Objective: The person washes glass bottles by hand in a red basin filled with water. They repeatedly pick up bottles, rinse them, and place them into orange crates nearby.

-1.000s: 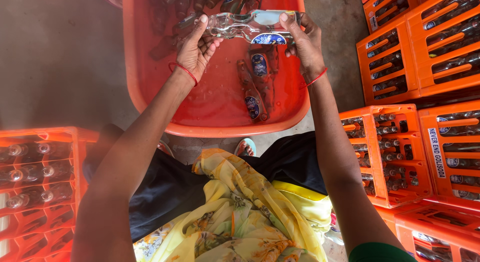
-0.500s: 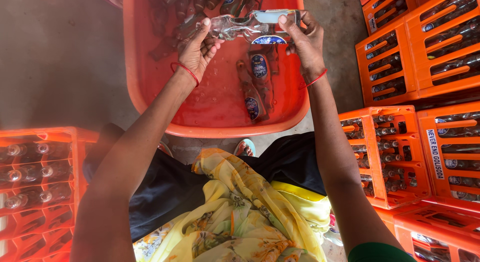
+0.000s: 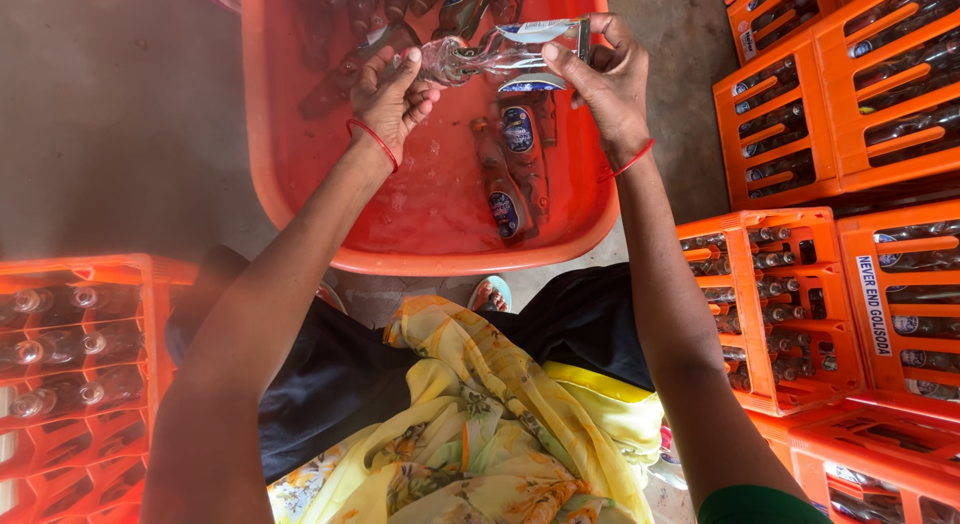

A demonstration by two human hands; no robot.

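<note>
Head view: both hands hold a clear glass bottle (image 3: 495,54) sideways above the orange tub (image 3: 300,184). Left hand (image 3: 395,89) now grips its neck; right hand (image 3: 605,79) clasps the base, raised slightly since a second ago.

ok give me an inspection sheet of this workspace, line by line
surface: bare concrete floor
job's things: clear glass bottle held level over an orange tub of water; more bottles lie in the tub
clutter: orange crates of bottles to the right, another crate to the left
hands: left hand at the bottle's neck end, right hand grips its base end
cables: nothing seen
surroundings: yellow patterned cloth on the lap
</note>
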